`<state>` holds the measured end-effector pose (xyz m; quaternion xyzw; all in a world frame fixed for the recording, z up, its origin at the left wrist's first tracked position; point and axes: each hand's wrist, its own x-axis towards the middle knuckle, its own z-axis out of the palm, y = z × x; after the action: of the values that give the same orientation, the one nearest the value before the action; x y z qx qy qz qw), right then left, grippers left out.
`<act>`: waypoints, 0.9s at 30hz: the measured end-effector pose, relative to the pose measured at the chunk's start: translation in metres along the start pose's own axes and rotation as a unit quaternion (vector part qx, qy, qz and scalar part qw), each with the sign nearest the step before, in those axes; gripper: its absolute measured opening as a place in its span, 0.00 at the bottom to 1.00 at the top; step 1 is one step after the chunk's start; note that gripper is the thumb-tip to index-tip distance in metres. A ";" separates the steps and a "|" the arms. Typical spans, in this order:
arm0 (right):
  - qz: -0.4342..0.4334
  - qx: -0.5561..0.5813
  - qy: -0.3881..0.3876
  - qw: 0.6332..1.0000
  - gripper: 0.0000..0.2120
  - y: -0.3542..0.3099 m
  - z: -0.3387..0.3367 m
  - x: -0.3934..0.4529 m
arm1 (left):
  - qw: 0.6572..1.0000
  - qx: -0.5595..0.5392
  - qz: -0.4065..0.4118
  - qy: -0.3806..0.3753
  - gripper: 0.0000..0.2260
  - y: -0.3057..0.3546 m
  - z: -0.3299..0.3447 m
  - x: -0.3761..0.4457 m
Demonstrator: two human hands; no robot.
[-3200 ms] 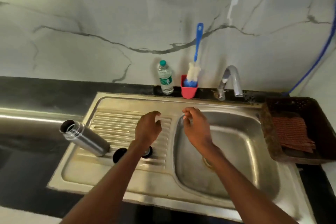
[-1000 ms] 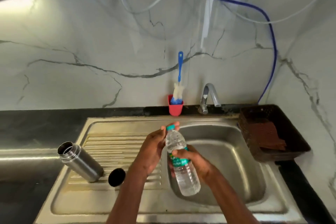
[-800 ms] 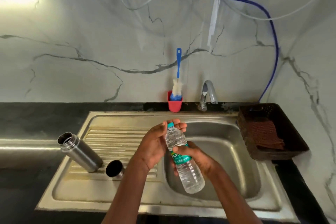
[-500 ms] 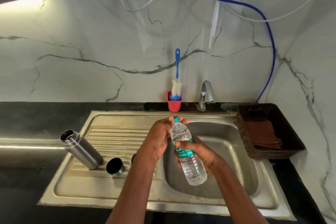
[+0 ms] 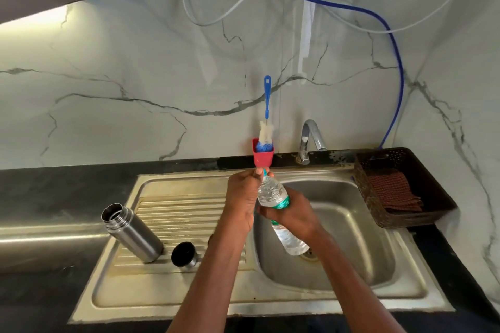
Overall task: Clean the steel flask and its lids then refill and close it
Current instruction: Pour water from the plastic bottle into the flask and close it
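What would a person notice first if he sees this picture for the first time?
The two hands at the centre: the right hand holds a plastic water bottle tilted over the sink basin, and the left hand pinches its teal cap. At the left, the open steel flask stands on the drainboard, a lid beside it.

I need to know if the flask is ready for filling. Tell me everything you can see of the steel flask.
The steel flask is a plain brushed-metal cylinder with a ridged, threaded neck. Its mouth is open, no lid on it. It stands on the ribbed drainboard left of the basin, looking tilted in this wide view. A black-topped lid sits just right of its base. Neither hand touches it.
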<state>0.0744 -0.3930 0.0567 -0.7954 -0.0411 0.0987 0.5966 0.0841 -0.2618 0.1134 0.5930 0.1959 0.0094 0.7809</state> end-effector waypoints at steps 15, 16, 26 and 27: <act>-0.014 -0.035 0.032 0.999 0.18 -0.004 0.004 -0.004 | 0.989 0.053 0.118 -0.066 0.13 0.008 -0.031 0.008; -0.014 -0.060 0.043 0.997 0.19 -0.005 0.004 -0.004 | 0.990 0.054 0.117 -0.051 0.12 0.008 -0.030 0.007; -0.001 -0.008 0.017 1.000 0.26 0.020 0.018 0.001 | 0.993 0.063 0.083 0.061 0.14 -0.025 -0.064 0.026; 0.007 0.002 0.018 1.000 0.27 0.025 0.022 0.002 | 0.990 0.105 0.076 0.057 0.15 -0.036 -0.075 0.028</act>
<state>0.0706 -0.3792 0.0264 -0.7962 -0.0245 0.0890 0.5980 0.0785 -0.1961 0.0549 0.6836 0.1944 0.0815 0.6987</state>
